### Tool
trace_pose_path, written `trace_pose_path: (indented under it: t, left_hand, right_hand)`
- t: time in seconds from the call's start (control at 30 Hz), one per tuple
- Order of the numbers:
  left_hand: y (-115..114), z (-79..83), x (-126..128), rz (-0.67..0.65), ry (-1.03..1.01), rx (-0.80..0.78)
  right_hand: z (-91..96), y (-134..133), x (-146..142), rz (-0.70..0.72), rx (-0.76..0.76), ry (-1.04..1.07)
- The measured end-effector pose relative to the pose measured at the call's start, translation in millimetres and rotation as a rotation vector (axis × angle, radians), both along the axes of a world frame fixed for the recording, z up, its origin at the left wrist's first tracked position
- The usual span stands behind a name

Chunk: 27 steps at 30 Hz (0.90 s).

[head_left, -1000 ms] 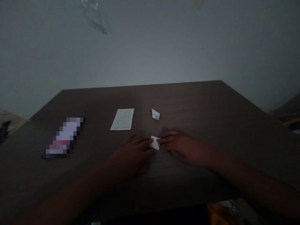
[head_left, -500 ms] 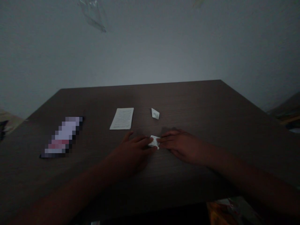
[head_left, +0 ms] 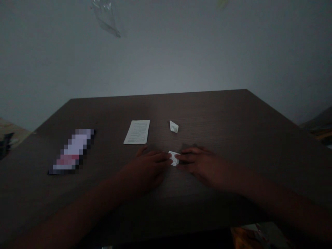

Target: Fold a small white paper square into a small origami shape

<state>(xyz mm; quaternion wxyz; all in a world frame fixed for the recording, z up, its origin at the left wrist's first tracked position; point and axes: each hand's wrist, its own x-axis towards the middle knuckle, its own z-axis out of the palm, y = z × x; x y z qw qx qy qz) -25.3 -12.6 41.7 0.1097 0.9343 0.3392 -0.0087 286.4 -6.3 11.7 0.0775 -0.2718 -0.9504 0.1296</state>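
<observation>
A small white piece of folded paper (head_left: pixel 174 158) lies on the dark wooden table between my two hands. My left hand (head_left: pixel 149 167) grips its left edge, with the fingertips pressed on it and one finger raised apart from the others. From the other side, my right hand (head_left: pixel 201 164) holds the right edge, fingertips pressed down on the paper. The undersides of both hands and part of the paper are hidden. Just beyond them sits another small folded paper piece (head_left: pixel 174 127), its edges raised off the table.
A stack of printed paper sheets (head_left: pixel 137 132) lies left of the folded piece. Farther left is a phone (head_left: pixel 72 152) with its screen blurred out. The table (head_left: pixel 207 110) meets a pale wall, where a clear plastic bag (head_left: pixel 106 17) hangs. Colourful items (head_left: pixel 254 237) show below the near edge.
The folded paper now looks flatter and squarer under my fingertips, and my thumbs have moved out of sight. The whole view has shifted slightly.
</observation>
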Motion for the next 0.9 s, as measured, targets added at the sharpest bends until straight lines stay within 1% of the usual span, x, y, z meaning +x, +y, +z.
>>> trace_pose_path:
  t: [0.13,0.27,0.4,0.53,0.7,0.8,0.9]
  left_hand:
    - [0,-1.1,1,0.030,0.024,-0.019]
    - [1,-3.6,-1,0.015,0.030,-0.014]
    - [0,0.2,-2,-0.003,0.036,-0.001]
    - [0,1.6,-1,0.000,0.037,0.004]
    - [3,-6.1,-3,-0.047,0.019,0.045]
    - [4,-8.3,-4,-0.069,0.028,0.075]
    - [3,-7.4,-4,-0.056,0.025,0.083]
  right_hand:
    - [4.1,-4,-1,0.002,0.027,-0.034]
    - [5.5,-2,-1,-0.011,-0.053,0.022]
    - [2.3,1,0,-0.038,-0.109,0.081]
    - [1.7,1,0,-0.020,-0.074,0.073]
    - [4.3,-1,-1,0.001,-0.019,-0.009]
    - [3.1,-2,-1,-0.012,-0.002,-0.025]
    - [1.4,-2,-2,-0.033,0.013,-0.033]
